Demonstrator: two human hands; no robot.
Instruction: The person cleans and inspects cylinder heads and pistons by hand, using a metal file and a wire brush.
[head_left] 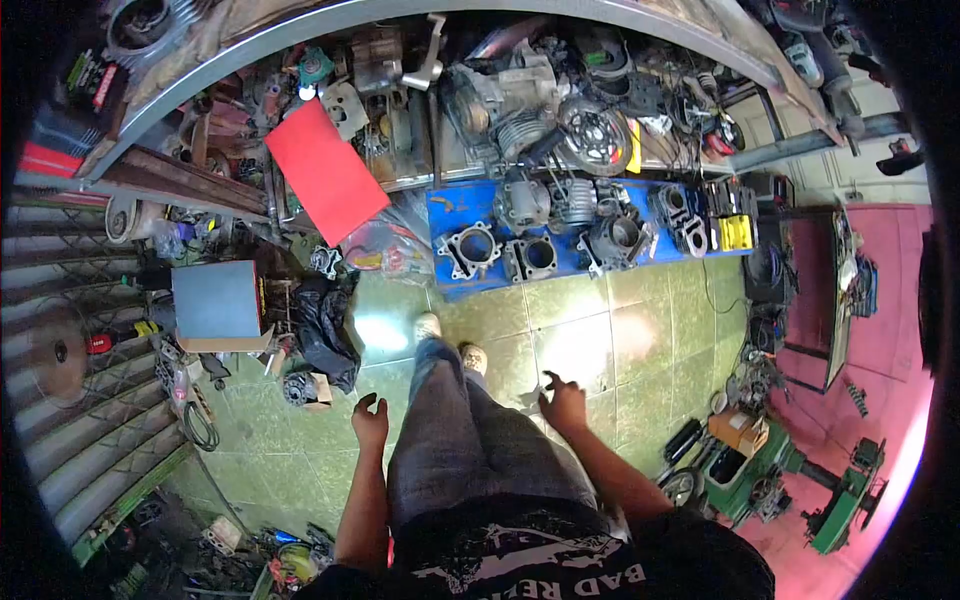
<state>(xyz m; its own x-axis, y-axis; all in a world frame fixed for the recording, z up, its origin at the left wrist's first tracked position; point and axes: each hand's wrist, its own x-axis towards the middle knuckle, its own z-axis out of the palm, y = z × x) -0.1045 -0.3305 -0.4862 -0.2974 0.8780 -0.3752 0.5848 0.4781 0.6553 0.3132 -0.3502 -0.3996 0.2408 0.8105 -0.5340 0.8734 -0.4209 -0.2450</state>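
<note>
My left hand hangs beside my left thigh, fingers loosely curled and apart, with nothing in it. On the other side my right hand is held out over the tiled floor, its fingers spread and holding nothing. Neither hand touches any object. In front of me, beyond my shoes, a blue board carries several engine cylinder blocks, among them one at its left end and another beside it. A larger engine part lies further right, near a yellow-and-black case.
Shelves of engine parts run behind the blue board, with a red panel leaning there. A grey-topped box and a black plastic bag stand left. A green machine is at lower right. A fan is far left.
</note>
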